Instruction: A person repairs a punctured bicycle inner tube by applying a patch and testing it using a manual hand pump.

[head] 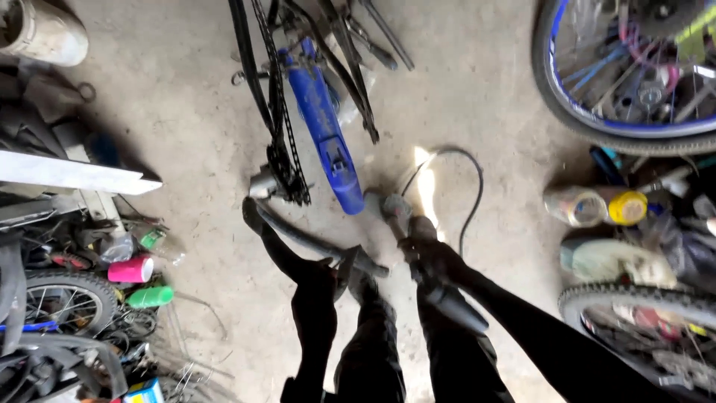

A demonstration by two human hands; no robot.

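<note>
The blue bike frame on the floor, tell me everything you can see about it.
The blue bike frame lies on the dusty concrete floor, its painted tube running from the top of the picture down to a rounded end near the middle. The paint looks scuffed and dusty. A black chain hangs along its left side, and dark metal stays spread to its right. Neither hand touches it: the left hand and right hand are lower down, on dark parts beside it.

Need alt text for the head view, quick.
Seen from above, the right hand grips a corded power tool on a concrete floor, while the left hand holds a dark bent bar beside a blue bicycle frame.
</note>
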